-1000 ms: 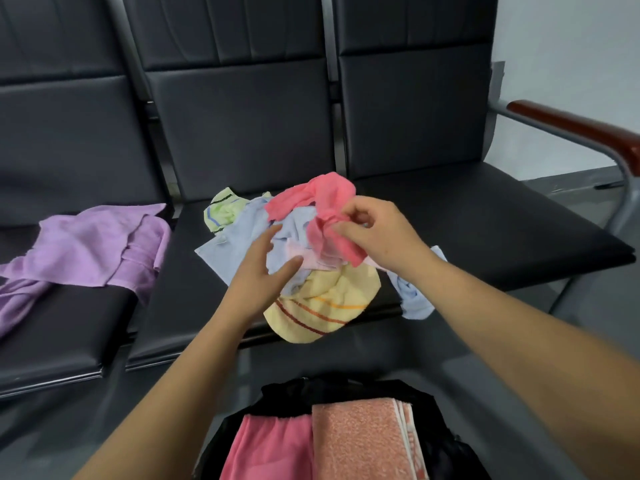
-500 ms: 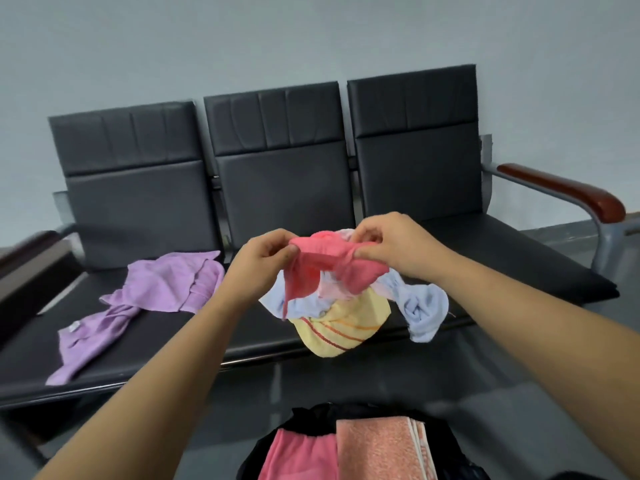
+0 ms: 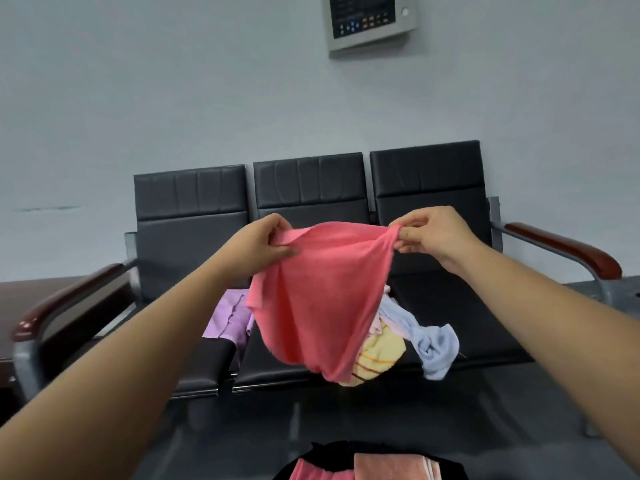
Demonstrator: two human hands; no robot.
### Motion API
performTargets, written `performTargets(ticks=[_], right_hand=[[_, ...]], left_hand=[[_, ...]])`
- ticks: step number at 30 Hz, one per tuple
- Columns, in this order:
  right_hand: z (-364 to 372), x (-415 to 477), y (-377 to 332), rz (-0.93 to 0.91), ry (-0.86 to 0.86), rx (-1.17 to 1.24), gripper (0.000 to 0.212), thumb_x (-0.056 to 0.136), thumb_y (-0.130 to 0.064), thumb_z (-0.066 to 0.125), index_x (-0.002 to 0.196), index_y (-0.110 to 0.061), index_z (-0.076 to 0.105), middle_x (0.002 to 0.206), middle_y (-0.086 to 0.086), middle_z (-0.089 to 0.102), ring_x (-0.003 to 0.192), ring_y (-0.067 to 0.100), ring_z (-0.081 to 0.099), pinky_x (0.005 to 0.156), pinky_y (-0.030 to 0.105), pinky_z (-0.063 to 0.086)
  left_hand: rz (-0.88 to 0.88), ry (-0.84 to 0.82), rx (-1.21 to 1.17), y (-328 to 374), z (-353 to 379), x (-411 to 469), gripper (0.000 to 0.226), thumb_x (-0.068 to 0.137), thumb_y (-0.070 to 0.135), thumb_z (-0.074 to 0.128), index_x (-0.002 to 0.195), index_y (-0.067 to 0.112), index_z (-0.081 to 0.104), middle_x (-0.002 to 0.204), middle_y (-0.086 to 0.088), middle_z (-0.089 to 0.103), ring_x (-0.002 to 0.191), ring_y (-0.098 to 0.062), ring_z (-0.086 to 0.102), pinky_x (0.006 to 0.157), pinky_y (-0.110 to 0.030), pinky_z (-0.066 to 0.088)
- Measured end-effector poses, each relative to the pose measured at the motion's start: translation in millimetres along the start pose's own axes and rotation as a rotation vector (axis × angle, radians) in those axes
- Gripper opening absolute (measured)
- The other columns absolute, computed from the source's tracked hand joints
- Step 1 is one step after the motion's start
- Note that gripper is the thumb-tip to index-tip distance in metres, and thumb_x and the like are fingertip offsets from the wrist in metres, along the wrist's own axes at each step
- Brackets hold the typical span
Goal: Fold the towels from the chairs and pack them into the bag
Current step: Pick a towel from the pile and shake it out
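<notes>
Hands: your left hand [image 3: 266,240] and right hand [image 3: 429,233] pinch the pink towel's [image 3: 322,292] top corners.
Behind: pile [image 3: 433,348] on chairs [image 3: 311,188], partly hidden.
Below: bag [image 3: 332,449].

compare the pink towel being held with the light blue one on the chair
The pink towel hangs pinched by the left hand and right hand; the light blue towel lies on the chair seat. The pink towel is spread open; the light blue towel is bunched. Neither is folded yet.
</notes>
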State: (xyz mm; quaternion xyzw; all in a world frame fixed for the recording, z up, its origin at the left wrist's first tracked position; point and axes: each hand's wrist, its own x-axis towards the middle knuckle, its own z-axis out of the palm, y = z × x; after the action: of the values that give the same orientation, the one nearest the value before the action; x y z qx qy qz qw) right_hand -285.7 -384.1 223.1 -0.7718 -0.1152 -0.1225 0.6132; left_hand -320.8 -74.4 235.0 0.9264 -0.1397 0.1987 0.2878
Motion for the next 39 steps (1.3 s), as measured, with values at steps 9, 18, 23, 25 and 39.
performTargets(ticks=[9, 18, 23, 25, 39], right_hand=[[17, -8, 1, -0.071, -0.028, -0.22, 0.005, 0.082, -0.004, 0.08, 0.082, -0.009, 0.079, 0.07, 0.002, 0.073, 0.065, 0.01, 0.065, 0.067, 0.024, 0.053], [13, 22, -44, -0.042, 0.009, -0.09, 0.012, 0.091, 0.0, 0.066, 0.093, -0.009, 0.073, 0.089, 0.004, 0.073, 0.084, 0.019, 0.067, 0.069, 0.025, 0.051], [0, 21, -95, 0.056, -0.35, 0.816, 0.016, 0.096, -0.012, 0.06, 0.093, -0.011, 0.076, 0.087, 0.003, 0.074, 0.08, 0.016, 0.071, 0.078, 0.032, 0.06], [5, 22, -90, 0.098, -0.337, 0.566, 0.027, 0.099, -0.005, 0.054, 0.085, -0.009, 0.078, 0.082, 0.005, 0.075, 0.076, 0.018, 0.071, 0.064, 0.027, 0.06], [22, 25, -38, 0.215, -0.104, 0.212, 0.023, 0.098, -0.012, 0.066, 0.117, 0.001, 0.067, 0.113, 0.016, 0.073, 0.101, 0.028, 0.072, 0.076, 0.039, 0.059]], left_hand=[[-0.16, -0.053, 0.298, -30, -24, -21, 0.004, 0.093, 0.022, 0.068, 0.092, 0.022, 0.072, 0.087, 0.0, 0.07, 0.079, -0.017, 0.06, 0.069, -0.026, 0.044], [-0.285, 0.173, -0.628, -14, -64, -4, 0.021, 0.1, 0.001, 0.05, 0.093, 0.009, 0.067, 0.072, -0.002, 0.071, 0.068, -0.019, 0.064, 0.063, -0.025, 0.055], [-0.068, 0.081, -1.232, 8, -108, 9, 0.02, 0.099, 0.009, 0.048, 0.103, 0.009, 0.067, 0.085, -0.005, 0.072, 0.07, -0.013, 0.069, 0.064, -0.027, 0.059], [-0.161, 0.093, -0.92, -1, -109, 12, 0.014, 0.098, 0.005, 0.053, 0.094, 0.011, 0.066, 0.08, -0.006, 0.069, 0.065, -0.014, 0.065, 0.062, -0.025, 0.057], [-0.352, -0.091, -0.434, -24, -80, -5, 0.013, 0.092, 0.006, 0.068, 0.099, 0.017, 0.072, 0.091, -0.008, 0.072, 0.068, -0.014, 0.064, 0.064, -0.026, 0.054]])
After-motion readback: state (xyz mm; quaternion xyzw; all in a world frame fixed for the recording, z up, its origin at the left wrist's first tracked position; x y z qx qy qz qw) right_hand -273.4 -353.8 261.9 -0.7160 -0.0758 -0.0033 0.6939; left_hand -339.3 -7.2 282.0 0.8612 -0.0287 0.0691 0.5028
